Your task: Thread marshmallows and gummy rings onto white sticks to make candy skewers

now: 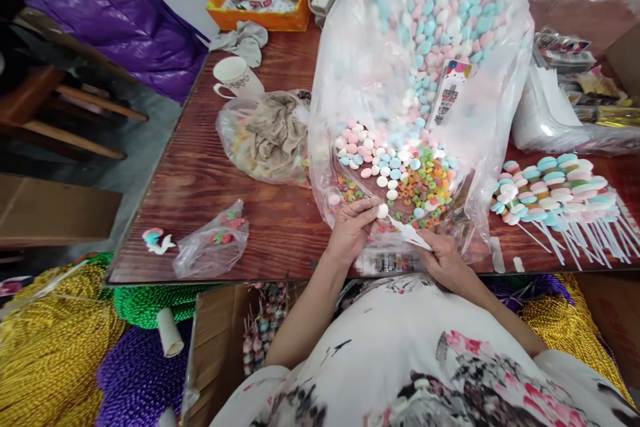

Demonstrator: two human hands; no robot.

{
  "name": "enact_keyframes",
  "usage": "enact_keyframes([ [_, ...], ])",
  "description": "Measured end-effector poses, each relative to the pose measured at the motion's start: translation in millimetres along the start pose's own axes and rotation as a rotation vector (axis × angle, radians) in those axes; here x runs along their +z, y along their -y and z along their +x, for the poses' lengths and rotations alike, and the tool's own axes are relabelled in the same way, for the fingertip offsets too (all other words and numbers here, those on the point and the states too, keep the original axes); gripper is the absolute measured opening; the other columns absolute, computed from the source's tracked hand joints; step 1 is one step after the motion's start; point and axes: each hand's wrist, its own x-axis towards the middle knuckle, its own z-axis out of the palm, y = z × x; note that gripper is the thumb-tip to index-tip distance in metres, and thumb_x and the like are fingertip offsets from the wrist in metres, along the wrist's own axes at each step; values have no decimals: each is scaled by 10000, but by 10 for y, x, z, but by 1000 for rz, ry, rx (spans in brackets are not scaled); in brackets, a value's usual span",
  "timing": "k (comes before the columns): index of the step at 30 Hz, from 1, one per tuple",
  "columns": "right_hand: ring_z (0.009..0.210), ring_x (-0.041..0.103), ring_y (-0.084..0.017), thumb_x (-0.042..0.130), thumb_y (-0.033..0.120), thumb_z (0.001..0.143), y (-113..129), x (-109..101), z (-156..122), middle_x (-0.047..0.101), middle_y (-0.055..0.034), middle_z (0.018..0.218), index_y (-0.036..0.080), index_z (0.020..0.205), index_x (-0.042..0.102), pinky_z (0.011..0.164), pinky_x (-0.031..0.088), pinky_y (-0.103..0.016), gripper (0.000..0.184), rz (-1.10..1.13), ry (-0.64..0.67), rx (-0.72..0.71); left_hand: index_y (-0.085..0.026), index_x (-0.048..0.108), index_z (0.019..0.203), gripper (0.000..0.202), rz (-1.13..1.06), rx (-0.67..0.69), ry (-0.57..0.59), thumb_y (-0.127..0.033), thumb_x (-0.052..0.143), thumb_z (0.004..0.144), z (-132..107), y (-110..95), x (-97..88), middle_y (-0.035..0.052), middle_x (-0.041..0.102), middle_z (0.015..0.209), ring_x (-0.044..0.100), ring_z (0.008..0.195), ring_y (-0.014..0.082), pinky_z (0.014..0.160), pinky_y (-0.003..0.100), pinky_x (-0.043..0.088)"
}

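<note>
My left hand (pixel 356 221) pinches a white round disc (pixel 383 211) between thumb and fingertips. My right hand (pixel 444 255) is closed around several thin white sticks (pixel 411 234), whose tips point towards the disc. Both hands are above the near edge of a large clear plastic bag (pixel 360 73), which lies open on the table. Just beyond my fingers are loose pink, white and blue discs (pixel 395 163) and small orange, green and yellow rings (pixel 429 180). Pastel stacks on white sticks (pixel 555 190) lie in a pile right of my right hand.
A small clear bag (pixel 215 240) and a little white-and-pink figure (pixel 159 240) lie left on the table (pixel 280 220). Behind are a cloth-topped bag (pixel 275 133), a mug (pixel 237 77) and an orange tray (pixel 215 10). A plastic-lined box (pixel 550 127) stands at right.
</note>
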Motion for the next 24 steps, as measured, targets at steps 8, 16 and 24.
enact_keyframes([
  [8,690,547,-175,417,71,879,5,-102,-19,642,-34,757,203,875,616,650,412,-271,239,-67,69,-79,-121,756,780,276,-96,-133,108,-232,875,557,23,43,-43,1,638,539,419,370,20,355,136,279],
  [16,647,562,-167,428,76,857,17,-114,-57,631,-22,750,184,947,628,621,406,-257,244,-89,49,78,-121,753,783,256,-52,-97,142,-279,865,616,-97,54,13,0,628,549,463,408,27,408,146,326],
  [24,652,558,-190,441,98,859,112,-255,-96,631,-31,743,203,930,614,615,390,-276,214,-204,-10,145,-181,761,942,403,-40,82,-50,-226,894,564,-82,62,-1,19,744,764,662,604,113,588,229,547],
])
